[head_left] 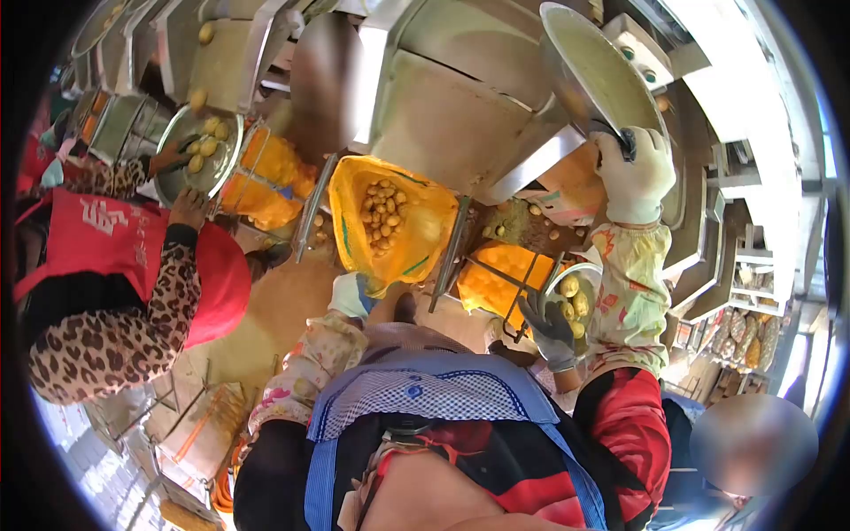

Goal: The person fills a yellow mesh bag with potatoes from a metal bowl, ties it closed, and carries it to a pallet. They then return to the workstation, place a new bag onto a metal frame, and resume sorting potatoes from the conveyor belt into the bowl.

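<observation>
My right hand [639,173], in a white glove, grips the rim of a metal basin [611,75] that is tipped on its side at the upper right. Close before me an orange mesh bag [434,203] hangs wide between two metal bars, with many small potatoes [382,217] at its bottom. At the bag's near left edge is my left hand [352,295], gloved in white, its fingers closed on the mesh and partly hidden by it. A metal chute [452,124] lies just beyond the bag.
At left, a person in a red apron [106,234] handles a bowl [228,168] of potatoes. On my right, another person's grey-gloved hand [553,336] is at a second bowl [589,274]. Filled orange bags [500,274] stand in metal frames beside mine.
</observation>
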Action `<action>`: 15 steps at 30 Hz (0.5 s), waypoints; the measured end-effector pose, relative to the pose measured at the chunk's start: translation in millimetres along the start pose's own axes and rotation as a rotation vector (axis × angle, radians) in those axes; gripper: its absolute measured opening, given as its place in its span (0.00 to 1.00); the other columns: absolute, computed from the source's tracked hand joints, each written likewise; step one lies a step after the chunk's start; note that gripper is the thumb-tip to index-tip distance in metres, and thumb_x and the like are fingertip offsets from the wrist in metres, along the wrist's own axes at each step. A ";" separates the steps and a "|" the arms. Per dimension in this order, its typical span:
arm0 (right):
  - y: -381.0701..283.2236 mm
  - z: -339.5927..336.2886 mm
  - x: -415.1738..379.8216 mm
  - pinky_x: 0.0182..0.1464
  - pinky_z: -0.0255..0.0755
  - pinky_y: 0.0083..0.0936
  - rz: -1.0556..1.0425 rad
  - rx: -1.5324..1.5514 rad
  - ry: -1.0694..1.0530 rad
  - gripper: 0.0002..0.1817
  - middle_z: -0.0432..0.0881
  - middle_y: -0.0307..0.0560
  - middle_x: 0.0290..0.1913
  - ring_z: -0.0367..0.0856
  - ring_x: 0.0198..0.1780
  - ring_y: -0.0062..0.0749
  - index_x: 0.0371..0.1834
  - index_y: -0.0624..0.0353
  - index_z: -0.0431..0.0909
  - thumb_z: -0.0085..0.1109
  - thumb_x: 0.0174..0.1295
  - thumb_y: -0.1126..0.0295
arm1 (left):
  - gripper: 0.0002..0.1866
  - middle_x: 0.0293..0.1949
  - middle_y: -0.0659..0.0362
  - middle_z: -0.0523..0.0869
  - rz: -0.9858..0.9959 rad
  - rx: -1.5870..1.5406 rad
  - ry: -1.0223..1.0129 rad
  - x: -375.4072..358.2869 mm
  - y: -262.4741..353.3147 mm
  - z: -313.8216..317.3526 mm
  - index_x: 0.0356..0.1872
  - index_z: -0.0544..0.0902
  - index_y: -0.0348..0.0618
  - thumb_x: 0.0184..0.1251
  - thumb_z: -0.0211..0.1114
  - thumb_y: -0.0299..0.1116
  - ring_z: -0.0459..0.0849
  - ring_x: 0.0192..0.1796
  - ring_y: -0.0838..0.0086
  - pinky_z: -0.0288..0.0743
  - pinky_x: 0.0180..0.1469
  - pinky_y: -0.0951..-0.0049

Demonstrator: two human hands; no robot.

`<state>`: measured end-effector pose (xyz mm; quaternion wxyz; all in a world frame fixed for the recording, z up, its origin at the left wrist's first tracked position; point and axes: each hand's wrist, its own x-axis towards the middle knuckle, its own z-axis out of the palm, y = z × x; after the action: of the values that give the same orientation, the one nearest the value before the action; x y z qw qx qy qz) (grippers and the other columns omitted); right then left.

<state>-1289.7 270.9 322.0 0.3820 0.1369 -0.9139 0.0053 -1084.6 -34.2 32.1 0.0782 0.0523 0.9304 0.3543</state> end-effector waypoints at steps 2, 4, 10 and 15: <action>20.9 0.8 -11.3 0.32 0.72 0.33 -0.006 -0.065 -0.008 0.11 0.78 0.44 0.25 0.77 0.30 0.41 0.21 0.54 0.78 0.71 0.38 0.64 | 0.11 0.21 0.55 0.82 0.036 0.024 0.032 2.2 -3.9 3.4 0.21 0.84 0.50 0.50 0.65 0.45 0.82 0.26 0.58 0.75 0.28 0.62; 36.9 -3.5 -20.7 0.32 0.72 0.33 -0.026 -0.033 0.005 0.12 0.78 0.43 0.25 0.77 0.30 0.40 0.22 0.54 0.79 0.71 0.38 0.63 | 0.12 0.21 0.55 0.83 -0.011 -0.002 0.026 2.8 -6.6 10.8 0.22 0.84 0.50 0.50 0.66 0.46 0.83 0.26 0.59 0.75 0.29 0.62; 80.8 -8.6 -61.2 0.34 0.73 0.33 -0.051 -0.055 -0.133 0.13 0.81 0.44 0.31 0.79 0.32 0.40 0.30 0.54 0.82 0.70 0.44 0.60 | 0.12 0.23 0.52 0.83 -0.141 -0.040 -0.023 5.0 8.2 -10.8 0.22 0.84 0.47 0.50 0.68 0.44 0.82 0.29 0.55 0.75 0.30 0.62; 79.0 -13.4 -67.4 0.52 0.71 0.34 0.031 -0.436 -0.371 0.23 0.80 0.47 0.49 0.76 0.52 0.43 0.46 0.51 0.81 0.71 0.45 0.59 | 0.14 0.29 0.54 0.86 -0.127 0.038 0.024 -6.3 7.6 -13.7 0.32 0.86 0.47 0.50 0.69 0.45 0.84 0.32 0.58 0.77 0.35 0.65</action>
<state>-1255.3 365.1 291.7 0.2286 0.0362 -0.9498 -0.2104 -1080.6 -38.4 47.9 0.0883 -0.0097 0.9393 0.3313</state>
